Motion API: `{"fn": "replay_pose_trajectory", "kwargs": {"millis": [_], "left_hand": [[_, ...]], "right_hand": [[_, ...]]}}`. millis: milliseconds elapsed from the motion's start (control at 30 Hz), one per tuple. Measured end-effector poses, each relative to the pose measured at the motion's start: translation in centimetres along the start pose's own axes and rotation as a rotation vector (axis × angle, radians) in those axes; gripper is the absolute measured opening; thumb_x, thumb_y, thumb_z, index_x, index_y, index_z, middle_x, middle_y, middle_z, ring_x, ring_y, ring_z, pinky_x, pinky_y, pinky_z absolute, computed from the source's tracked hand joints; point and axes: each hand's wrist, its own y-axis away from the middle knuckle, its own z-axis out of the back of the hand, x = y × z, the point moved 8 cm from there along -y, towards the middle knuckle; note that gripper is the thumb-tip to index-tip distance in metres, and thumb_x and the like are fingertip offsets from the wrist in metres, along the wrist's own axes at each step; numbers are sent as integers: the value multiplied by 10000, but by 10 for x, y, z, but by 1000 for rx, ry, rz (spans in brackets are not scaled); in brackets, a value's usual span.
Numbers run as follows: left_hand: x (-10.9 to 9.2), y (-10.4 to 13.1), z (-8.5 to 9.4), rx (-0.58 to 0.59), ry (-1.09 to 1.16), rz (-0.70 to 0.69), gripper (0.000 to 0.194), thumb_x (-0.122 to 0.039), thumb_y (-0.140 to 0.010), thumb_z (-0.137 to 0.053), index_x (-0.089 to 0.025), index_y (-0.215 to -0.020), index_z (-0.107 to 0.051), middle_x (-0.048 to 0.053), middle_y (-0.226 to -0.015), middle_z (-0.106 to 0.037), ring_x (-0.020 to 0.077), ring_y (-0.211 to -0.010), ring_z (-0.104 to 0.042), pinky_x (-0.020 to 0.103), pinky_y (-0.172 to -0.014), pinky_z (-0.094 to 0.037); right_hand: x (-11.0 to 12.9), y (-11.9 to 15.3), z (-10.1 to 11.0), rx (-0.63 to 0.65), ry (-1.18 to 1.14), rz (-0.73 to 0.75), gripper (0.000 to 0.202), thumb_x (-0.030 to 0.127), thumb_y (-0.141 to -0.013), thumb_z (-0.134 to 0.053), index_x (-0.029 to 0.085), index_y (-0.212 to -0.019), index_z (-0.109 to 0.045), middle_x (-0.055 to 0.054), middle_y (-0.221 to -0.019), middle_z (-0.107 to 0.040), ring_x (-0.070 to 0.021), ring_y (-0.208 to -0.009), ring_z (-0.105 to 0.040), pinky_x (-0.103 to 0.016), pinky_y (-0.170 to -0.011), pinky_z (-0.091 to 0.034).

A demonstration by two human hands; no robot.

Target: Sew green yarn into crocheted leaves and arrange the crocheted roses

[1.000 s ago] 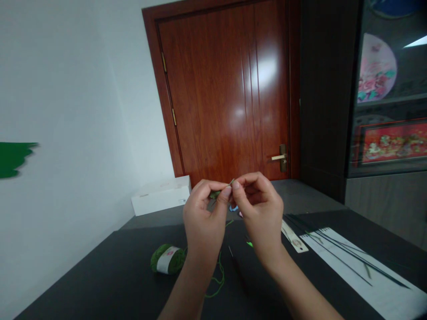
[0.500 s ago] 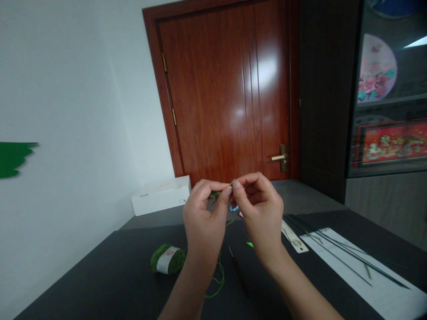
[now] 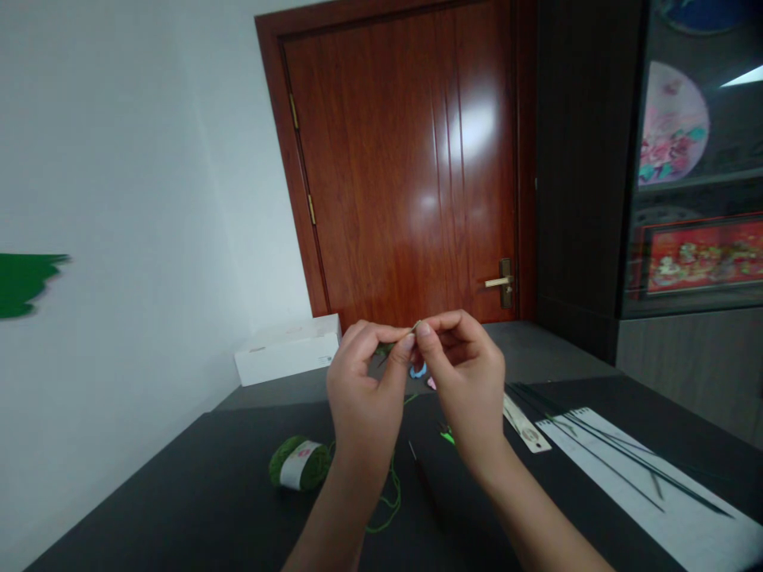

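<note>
My left hand (image 3: 366,389) and my right hand (image 3: 468,381) meet above the table, thumbs and forefingers pinched close together. Between them is a small green yarn piece (image 3: 385,349), mostly covered by my fingers. A thin dark end pokes out below it, and a pale green tip shows at the pinch. Left of my left wrist lies a green yarn ball (image 3: 313,469) with a white paper band. A loose green strand (image 3: 398,496) curls on the table behind that wrist. Between my forearms lies a thin hook with a dark handle (image 3: 424,481) and a metal tip.
On the dark table (image 3: 196,492), a white sheet (image 3: 632,485) at right bears long dark green wires (image 3: 673,477). A pale ruler (image 3: 528,429) lies beside it. Bright green (image 3: 447,434) and blue (image 3: 418,372) small items show near my hands. A white box (image 3: 289,353) stands behind.
Almost nothing differs. My right hand has shifted very slightly, and both hands keep their pinch on the green yarn piece.
</note>
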Motion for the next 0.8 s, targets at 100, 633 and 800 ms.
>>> {"fn": "replay_pose_trajectory", "kwargs": {"millis": [100,633,800], "left_hand": [[0,-1,0,3,-2,0,66,-245,-878,-675,-217,-820,-688,11,-793,-635,166,-782,-620,312,-721,-502],[-7,-2,3,-14,-75,-31,111,-248,-887,-654,-214,-786,-685,26,-767,-635,186,-790,-604,328,-710,-486],[-10,-2,5,-28,-101,-54,108,-236,-885,-651,-215,-784,-686,25,-764,-633,188,-792,-601,334,-711,-482]], "right_hand": [[-2,-1,-2,16,-37,-32,172,341,-878,-688,189,-822,-632,15,-685,-631,-104,-555,-583,-217,-502,-485],[-3,-3,-7,86,-121,-97,204,370,-867,-700,182,-823,-635,24,-622,-621,-107,-536,-582,-200,-452,-455],[-3,-4,-10,119,-141,-105,210,375,-860,-709,180,-833,-636,15,-647,-638,-106,-539,-586,-202,-459,-464]]}}
